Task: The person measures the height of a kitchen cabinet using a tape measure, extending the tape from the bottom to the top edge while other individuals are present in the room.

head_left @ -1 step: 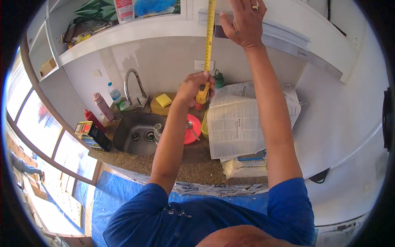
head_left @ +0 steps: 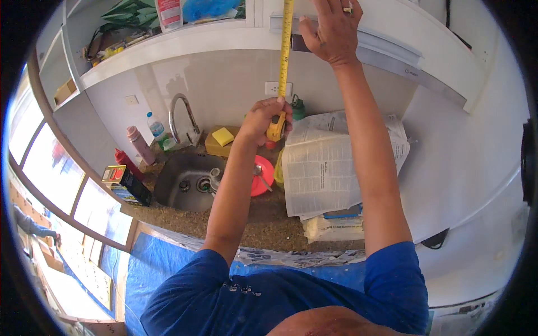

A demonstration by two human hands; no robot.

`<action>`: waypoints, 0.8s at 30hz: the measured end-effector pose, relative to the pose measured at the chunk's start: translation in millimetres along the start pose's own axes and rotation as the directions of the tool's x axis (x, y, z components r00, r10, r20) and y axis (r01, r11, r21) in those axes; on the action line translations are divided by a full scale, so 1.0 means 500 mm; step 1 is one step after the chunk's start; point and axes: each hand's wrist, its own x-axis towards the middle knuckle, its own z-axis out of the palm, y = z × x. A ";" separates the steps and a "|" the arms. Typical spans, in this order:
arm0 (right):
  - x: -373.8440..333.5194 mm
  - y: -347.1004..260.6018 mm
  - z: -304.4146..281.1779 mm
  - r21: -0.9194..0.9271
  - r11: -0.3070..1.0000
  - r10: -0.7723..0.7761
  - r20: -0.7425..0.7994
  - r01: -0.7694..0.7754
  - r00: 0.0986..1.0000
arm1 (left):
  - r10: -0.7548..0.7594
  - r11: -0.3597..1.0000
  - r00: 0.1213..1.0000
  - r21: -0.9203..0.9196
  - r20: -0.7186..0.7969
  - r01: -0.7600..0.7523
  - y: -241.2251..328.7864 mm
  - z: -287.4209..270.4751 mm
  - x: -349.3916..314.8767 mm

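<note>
My left hand (head_left: 261,119) is closed around a yellow and black tape measure (head_left: 276,129) above the counter, below the wall socket. Its yellow blade (head_left: 284,59) runs straight up past the cabinet's lower edge and out of view at the top. My right hand (head_left: 335,35) is raised in front of the slim range hood (head_left: 386,60), to the right of the blade. Thumb and fingers are apart there, with the fingertips partly cut off by the upper edge. I cannot tell whether it touches the cabinet front.
A sink (head_left: 188,159) with a tap (head_left: 180,103), bottles (head_left: 156,126) and a dark tin (head_left: 127,185) are at left. Pink dish (head_left: 262,185), yellow sponge (head_left: 223,136) and newspaper sheets (head_left: 322,162) lie on the counter (head_left: 263,224). Blue sheeting (head_left: 145,269) covers the floor. Another person's arm (head_left: 33,227) shows far left.
</note>
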 end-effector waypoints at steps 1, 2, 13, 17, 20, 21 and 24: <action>0.000 0.002 -0.001 -0.002 1.000 -0.004 -0.006 0.004 1.000 | -0.002 1.000 1.000 0.001 -0.010 0.002 0.001 0.003 0.000; -0.001 0.006 -0.001 0.011 1.000 -0.006 -0.012 0.006 1.000 | -0.002 1.000 1.000 0.001 0.003 0.002 -0.002 0.001 0.003; 0.001 0.008 0.006 0.022 1.000 0.008 -0.018 -0.007 1.000 | 0.012 1.000 0.999 0.002 0.034 -0.012 -0.003 -0.005 0.004; 0.000 0.009 0.005 0.030 1.000 0.000 -0.033 0.001 0.999 | 0.006 1.000 0.999 -0.019 0.033 -0.005 -0.006 -0.005 0.007; 0.001 0.003 0.004 0.039 0.999 0.002 -0.031 -0.001 1.000 | 0.006 1.000 1.000 -0.016 0.025 -0.006 -0.006 -0.008 0.006; 0.002 0.002 0.003 0.040 0.999 0.001 -0.031 0.001 1.000 | 0.010 1.000 0.999 -0.015 0.037 -0.009 -0.007 -0.009 0.007; 0.002 0.004 0.002 0.030 0.999 -0.025 -0.036 0.026 0.999 | 0.009 1.000 0.999 -0.011 0.037 -0.008 -0.007 -0.009 0.007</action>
